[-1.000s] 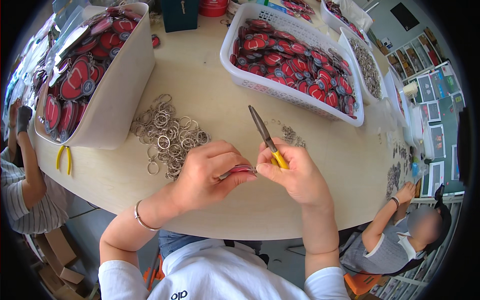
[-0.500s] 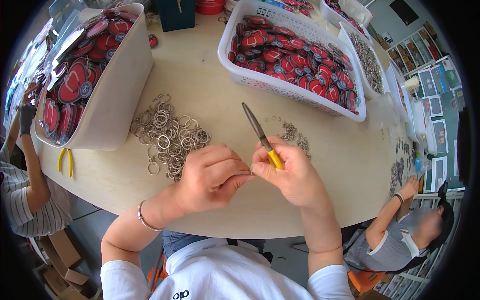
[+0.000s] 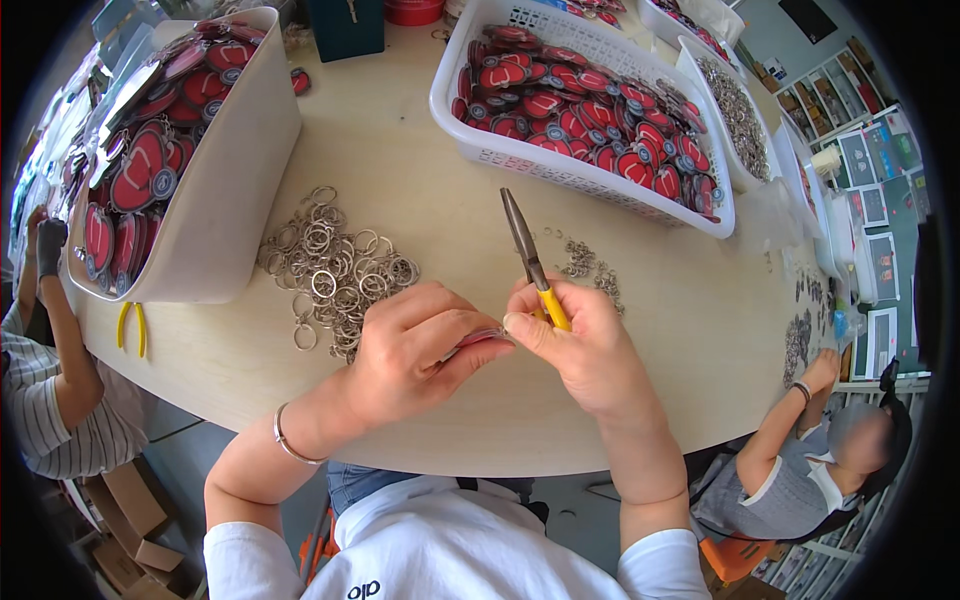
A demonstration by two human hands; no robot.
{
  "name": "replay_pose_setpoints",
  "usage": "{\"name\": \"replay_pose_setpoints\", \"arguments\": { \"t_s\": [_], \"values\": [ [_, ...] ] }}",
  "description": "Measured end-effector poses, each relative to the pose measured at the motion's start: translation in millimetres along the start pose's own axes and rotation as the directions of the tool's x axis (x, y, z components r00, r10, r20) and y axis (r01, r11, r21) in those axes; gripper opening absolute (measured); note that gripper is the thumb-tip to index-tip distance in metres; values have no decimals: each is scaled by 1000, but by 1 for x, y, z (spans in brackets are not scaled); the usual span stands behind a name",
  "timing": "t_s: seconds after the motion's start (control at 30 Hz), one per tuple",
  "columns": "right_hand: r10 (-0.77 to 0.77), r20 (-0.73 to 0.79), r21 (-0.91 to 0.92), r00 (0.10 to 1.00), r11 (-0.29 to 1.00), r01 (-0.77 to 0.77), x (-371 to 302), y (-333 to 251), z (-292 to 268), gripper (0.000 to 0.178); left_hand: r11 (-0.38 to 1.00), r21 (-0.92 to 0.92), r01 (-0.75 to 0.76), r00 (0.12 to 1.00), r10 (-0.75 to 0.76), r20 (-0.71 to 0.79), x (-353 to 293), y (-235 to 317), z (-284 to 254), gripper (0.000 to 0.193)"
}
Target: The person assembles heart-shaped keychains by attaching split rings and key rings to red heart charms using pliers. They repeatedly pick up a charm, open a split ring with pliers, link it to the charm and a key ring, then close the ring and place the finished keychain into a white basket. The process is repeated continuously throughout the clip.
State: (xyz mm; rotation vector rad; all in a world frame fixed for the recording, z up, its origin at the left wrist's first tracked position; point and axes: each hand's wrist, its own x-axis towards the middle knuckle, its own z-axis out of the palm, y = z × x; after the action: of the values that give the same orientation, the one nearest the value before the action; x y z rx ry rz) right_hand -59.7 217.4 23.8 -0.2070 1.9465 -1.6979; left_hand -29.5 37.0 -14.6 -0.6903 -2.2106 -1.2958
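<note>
My left hand (image 3: 410,345) is closed around a flat red charm (image 3: 478,338), mostly hidden by the fingers; only its edge shows. My right hand (image 3: 585,350) grips a pair of yellow-handled pliers (image 3: 524,240) in the palm, their grey jaws pointing up and away from me. The thumb and forefinger of that hand meet at the charm's tip; any small ring there is too tiny to make out. A heap of metal split rings (image 3: 335,270) lies just beyond my left hand. Small jump rings (image 3: 595,272) are scattered beyond my right hand.
A white bin (image 3: 235,190) of red charms stands at the left, with yellow-handled pliers (image 3: 132,328) beside it. A white perforated basket (image 3: 590,185) of similar charms sits at the far right, next to a tray of metal parts (image 3: 735,125). People work at both sides.
The red charm's edge now shows between my left fingers, where it was barely visible. The pliers in my right hand have tilted slightly more upright. Both hands stay close together.
</note>
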Motion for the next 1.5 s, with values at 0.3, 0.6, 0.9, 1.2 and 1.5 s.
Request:
{"name": "replay_pose_setpoints", "arguments": {
  "t_s": [0.3,0.6,0.9,1.2,1.5],
  "values": [
    [-57,-18,-45,998,997,56,-1,4,8,16,911,291,-291,951,308,-15,-4,-5,-1,25],
    [-128,-26,5,991,992,128,-2,4,10,16,893,325,-311,933,351,-72,-4,-6,-3,30],
    [-469,109,-458,876,759,463,-1,-5,-1,13,879,330,-345,924,381,-47,-1,-8,-1,30],
    [-396,-100,-307,913,885,350,-2,3,15,12,815,463,-348,910,413,-44,3,-3,-9,30],
    [-316,-256,-29,913,947,320,1,18,33,10,766,565,-306,910,410,-64,0,3,-10,30]
  ]
}}
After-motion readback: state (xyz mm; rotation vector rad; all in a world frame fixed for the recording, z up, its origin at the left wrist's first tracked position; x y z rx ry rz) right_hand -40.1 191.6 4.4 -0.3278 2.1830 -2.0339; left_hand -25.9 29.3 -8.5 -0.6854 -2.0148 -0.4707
